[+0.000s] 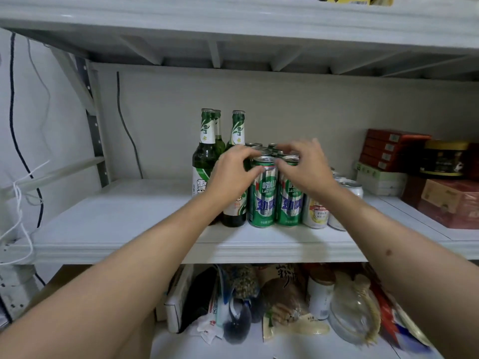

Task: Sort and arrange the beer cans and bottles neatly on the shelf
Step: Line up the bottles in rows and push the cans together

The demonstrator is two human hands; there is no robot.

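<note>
Shelf (129, 224): holds everything, drinks mid-front.
Bottles (207, 151): upright, left of cans.
Cans (290, 198): green pair upright at front, directly ahead of both hands.
Left hand (230, 174): fingers curled round left can (263, 193); nearer it.
Right hand (305, 164): fingers curled over right can's rim.

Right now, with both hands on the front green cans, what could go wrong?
1. The left hand works tight against the green bottles; a nudge could topple one.
2. The front green cans and white cans stand near the shelf edge; pulling forward might tip one off.
</note>
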